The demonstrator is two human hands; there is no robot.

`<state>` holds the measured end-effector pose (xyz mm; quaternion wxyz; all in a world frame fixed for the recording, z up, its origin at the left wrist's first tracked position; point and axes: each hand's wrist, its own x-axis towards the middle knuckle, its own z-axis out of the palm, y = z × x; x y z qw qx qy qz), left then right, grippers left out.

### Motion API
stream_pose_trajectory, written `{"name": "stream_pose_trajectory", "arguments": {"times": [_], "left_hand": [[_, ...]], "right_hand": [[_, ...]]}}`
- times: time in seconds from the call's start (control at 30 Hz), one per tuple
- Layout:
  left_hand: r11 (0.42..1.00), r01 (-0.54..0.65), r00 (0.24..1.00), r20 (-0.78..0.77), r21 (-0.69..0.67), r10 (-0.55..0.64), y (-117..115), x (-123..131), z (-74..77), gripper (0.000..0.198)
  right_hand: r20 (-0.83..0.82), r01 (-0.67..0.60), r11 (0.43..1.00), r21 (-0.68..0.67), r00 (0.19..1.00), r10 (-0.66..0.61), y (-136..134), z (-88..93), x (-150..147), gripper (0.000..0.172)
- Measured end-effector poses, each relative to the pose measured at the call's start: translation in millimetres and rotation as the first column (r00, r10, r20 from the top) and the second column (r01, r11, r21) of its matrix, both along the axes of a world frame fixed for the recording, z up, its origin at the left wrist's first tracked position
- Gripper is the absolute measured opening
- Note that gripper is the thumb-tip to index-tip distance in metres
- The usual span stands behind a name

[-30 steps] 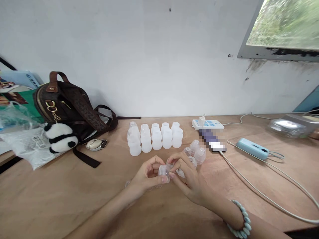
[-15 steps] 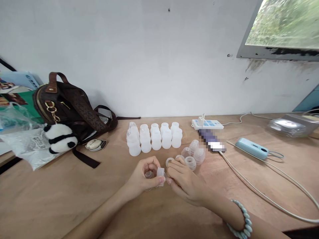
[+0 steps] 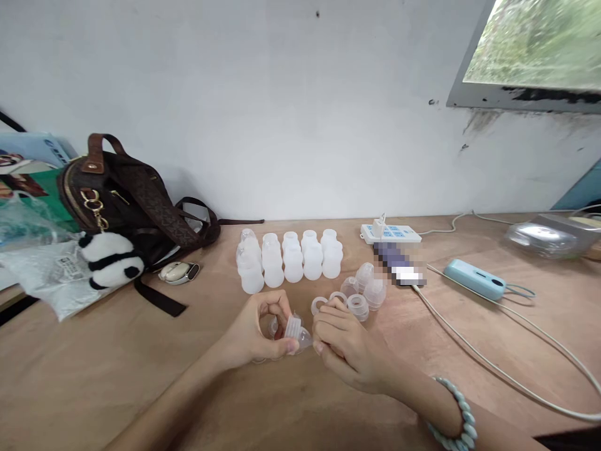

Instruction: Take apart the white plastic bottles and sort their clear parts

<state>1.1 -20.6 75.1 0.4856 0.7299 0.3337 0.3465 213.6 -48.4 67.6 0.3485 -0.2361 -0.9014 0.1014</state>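
The collar (image 3: 293, 328) is pinched by the left hand (image 3: 251, 331); its teat (image 3: 305, 339) is aimed right, toward the right hand (image 3: 351, 344), whose grip is unclear.

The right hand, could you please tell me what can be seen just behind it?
Just behind the right hand, parts of two round-rimmed translucent pieces show past it. The hand covers the rest of them, and whether it grips anything is hidden too.

Bare forearms (image 3: 190, 379), pale blue-green beaded bracelet (image 3: 462, 406)
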Motion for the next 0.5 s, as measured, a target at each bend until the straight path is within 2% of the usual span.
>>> {"name": "stream_pose_trajectory", "arguments": {"times": [0.13, 0.23, 0.33, 0.37, 0.43, 0.5], "left_hand": [[0.999, 0.025, 1.0, -0.008, -0.022, -0.025, 1.1, -2.9, -1.3, 0.034], [0.999, 0.022, 1.0, -0.02, -0.048, -0.023, 1.9, -1.6, -3.5, 0.036], [0.998, -0.006, 1.0, -0.023, -0.066, 0.004, 1.4, 2.9, -5.4, 0.036], [0.997, -0.019, 1.0, -0.024, -0.072, 0.017, 0.7, 5.0, -6.1, 0.036], [0.995, -0.038, 0.999, -0.027, -0.092, 0.035, -2.1, 9.7, -8.0, 0.036], [0.994, -0.028, 0.999, -0.039, -0.105, 0.024, -5.9, 13.9, -9.9, 0.036]], "right_hand": [[-0.011, -0.006, 1.0, 0.01, 1.0, 0.006, 1.0, 0.8, 3.2, 0.02], [0.027, 0.042, 0.999, -0.004, 0.999, -0.042, 3.7, -0.7, 7.0, 0.021], [-0.014, 0.103, 0.994, 0.019, 0.995, -0.103, 6.6, -4.6, 9.3, 0.012], [-0.037, 0.119, 0.992, 0.034, 0.992, -0.118, 7.0, -6.1, 9.1, 0.014], [-0.056, 0.135, 0.989, 0.062, 0.99, -0.132, 6.8, -9.2, 7.3, 0.036], [-0.047, 0.14, 0.986, 0.094, 0.99, -0.136, 5.8, -11.8, 4.8, 0.04]]}}
